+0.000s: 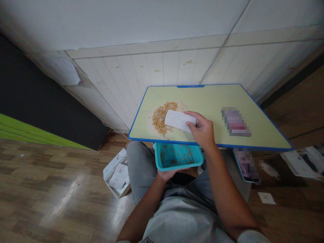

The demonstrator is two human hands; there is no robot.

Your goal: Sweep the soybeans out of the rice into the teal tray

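Note:
My right hand (pixel 204 131) grips a flat white rectangular card (pixel 178 119) with rounded corners and a small dark hole near its far left end. The card is over the right side of a pile of yellow soybeans (pixel 160 119), with pale fine grains around them, on the folding table (pixel 207 101). Below the table's near edge, a turquoise plastic basket (pixel 174 167) rests in my left hand (pixel 168 174). Loose beans lie inside the basket. My left fingers are mostly hidden underneath it.
A pixelated flat object (pixel 236 122) lies on the table's right side. On the wooden floor, an open white box (pixel 117 173) stands left of my legs. At right are another container (pixel 244 167) and a paper slip (pixel 266 198). A white panelled wall (pixel 152 71) stands behind the table.

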